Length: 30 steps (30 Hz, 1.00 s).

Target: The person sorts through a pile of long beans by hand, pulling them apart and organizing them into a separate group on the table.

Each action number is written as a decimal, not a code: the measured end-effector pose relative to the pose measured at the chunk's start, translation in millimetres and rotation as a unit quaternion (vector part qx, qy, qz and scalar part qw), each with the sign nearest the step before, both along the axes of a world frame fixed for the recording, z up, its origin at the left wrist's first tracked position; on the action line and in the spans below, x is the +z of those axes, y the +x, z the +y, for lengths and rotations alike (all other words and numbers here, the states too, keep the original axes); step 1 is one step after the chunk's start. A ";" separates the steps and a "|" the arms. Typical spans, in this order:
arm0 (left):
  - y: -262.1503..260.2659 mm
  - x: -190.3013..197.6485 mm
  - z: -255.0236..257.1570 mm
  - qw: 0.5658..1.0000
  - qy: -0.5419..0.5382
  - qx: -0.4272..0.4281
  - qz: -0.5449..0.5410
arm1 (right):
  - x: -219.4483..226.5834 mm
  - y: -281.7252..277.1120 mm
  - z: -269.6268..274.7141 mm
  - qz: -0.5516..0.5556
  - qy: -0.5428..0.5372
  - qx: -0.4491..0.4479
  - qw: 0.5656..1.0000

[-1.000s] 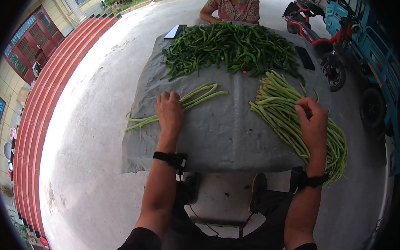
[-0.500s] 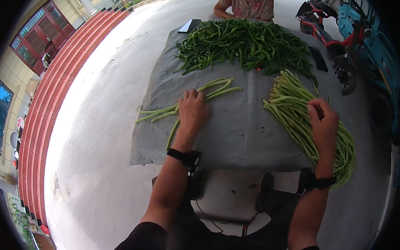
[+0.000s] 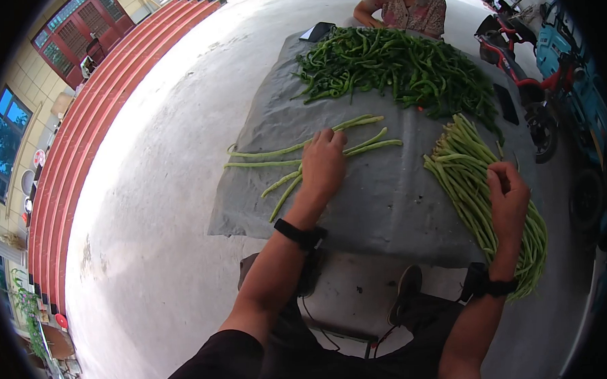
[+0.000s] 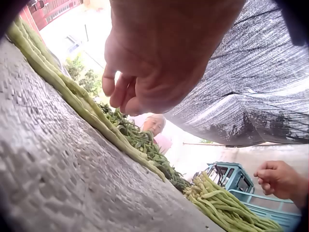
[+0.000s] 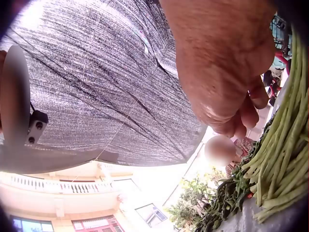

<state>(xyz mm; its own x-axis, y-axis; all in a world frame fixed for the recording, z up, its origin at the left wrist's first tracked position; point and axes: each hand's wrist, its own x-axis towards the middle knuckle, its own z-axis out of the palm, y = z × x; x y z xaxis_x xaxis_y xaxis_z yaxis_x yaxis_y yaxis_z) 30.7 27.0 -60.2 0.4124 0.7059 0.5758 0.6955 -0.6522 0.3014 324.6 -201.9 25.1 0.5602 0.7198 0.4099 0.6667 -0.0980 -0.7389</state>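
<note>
Several long green beans [image 3: 265,164] lie spread across the left part of the grey sheet [image 3: 378,200]. My left hand [image 3: 324,163] is over the middle of them, its fingers bent downward. In the left wrist view, the fingertips [image 4: 117,99] hang close over the beans [image 4: 82,101], with nothing visibly pinched. At the right edge lies a thick bundle of long beans [image 3: 462,182], which partly hangs over the front. Above this bundle hovers my right hand [image 3: 510,197], with loosely curled fingers and thumb near the index finger. It holds nothing visible.
A wide heap of green peppers [image 3: 393,63] covers the far part of the sheet. Dark phones lie beside it, one at the back left [image 3: 318,32] and one at the right [image 3: 506,104]. Across the table sits a person [image 3: 411,9]. A red motorbike [image 3: 515,65] stands at the right.
My left hand has shifted over the left beans, and these now lie fanned apart instead of in a tight group. The right hand stays above the bundle. The head view has turned leftward.
</note>
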 end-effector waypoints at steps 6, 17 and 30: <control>-33.8 9.7 19.0 0.994 -0.060 0.087 0.032 | 1.6 1.1 -1.2 0.001 -0.007 0.004 1.000; -30.3 16.1 12.1 0.990 -0.114 0.080 -0.033 | 5.4 -6.6 1.4 -0.006 0.015 0.017 1.000; 5.2 61.7 -63.0 0.951 -0.130 -0.102 -0.262 | -7.1 -66.3 33.8 0.291 -0.016 0.242 0.926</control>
